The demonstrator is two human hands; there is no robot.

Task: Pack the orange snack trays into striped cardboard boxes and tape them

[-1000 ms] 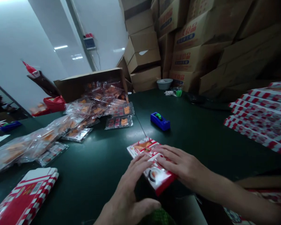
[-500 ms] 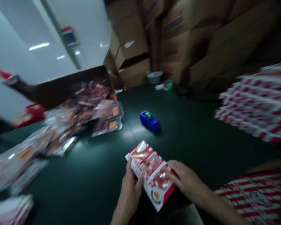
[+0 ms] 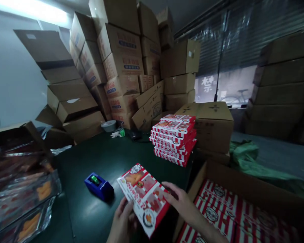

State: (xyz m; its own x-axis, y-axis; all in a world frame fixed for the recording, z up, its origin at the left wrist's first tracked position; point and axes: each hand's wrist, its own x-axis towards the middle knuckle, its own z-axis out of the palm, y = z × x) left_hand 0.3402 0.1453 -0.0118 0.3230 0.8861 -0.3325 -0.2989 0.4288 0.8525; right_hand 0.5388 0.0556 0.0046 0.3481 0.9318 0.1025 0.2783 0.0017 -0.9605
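The left hand [image 3: 123, 219] grasps the lower-left edge of a flat red-and-white printed cardboard carton [image 3: 143, 199], its fingers curled up behind the panel. The right hand [image 3: 183, 206] is at the carton's right edge, with its fingers extended and touching it; in this dim view, it may be gripping or only steadying, and I cannot tell which. The carton sits tilted between both hands, above a dark green tabletop [image 3: 111, 158], and its glossy face shows food pictures and a round logo.

Just up and left of the left hand, a blue plastic tape dispenser [image 3: 98, 186] with a green core sits on the table. Farther left, clear plastic packs of orange food [image 3: 27, 199] lie heaped. Ahead of the right hand stands a stack of matching red-and-white cartons [image 3: 173, 140], beside a closed brown cardboard box [image 3: 212, 125]. To the right of that hand, an open brown cardboard shipping box [image 3: 243, 184] holds more striped cartons lying flat. Tall piles of brown cardboard cartons [image 3: 121, 67] rise beyond the table.
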